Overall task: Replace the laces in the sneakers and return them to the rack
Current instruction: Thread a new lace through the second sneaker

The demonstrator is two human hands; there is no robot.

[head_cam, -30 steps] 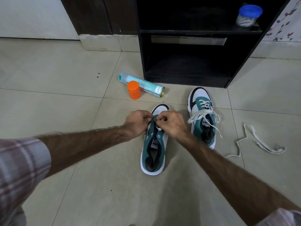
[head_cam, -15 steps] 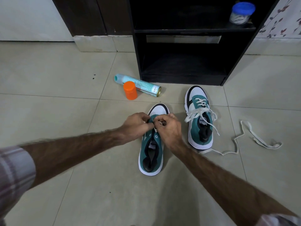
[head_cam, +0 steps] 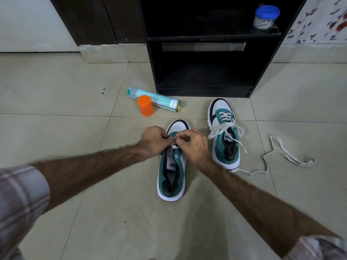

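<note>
Pinching a soft, limp lace at the front eyelets, the left hand and right hand meet over the light unlaced sneaker, just short of the rack.

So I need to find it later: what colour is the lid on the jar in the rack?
Blue lid, seen in the head view.

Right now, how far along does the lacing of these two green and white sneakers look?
About halfway. The right-hand green and white sneaker already carries a white lace, loose and untied. Both the left hand and the right hand pinch a white lace at the front eyelets of the near sneaker, which is barely threaded. A spare white lace lies on the floor. The black rack holds no sneakers yet.
</note>
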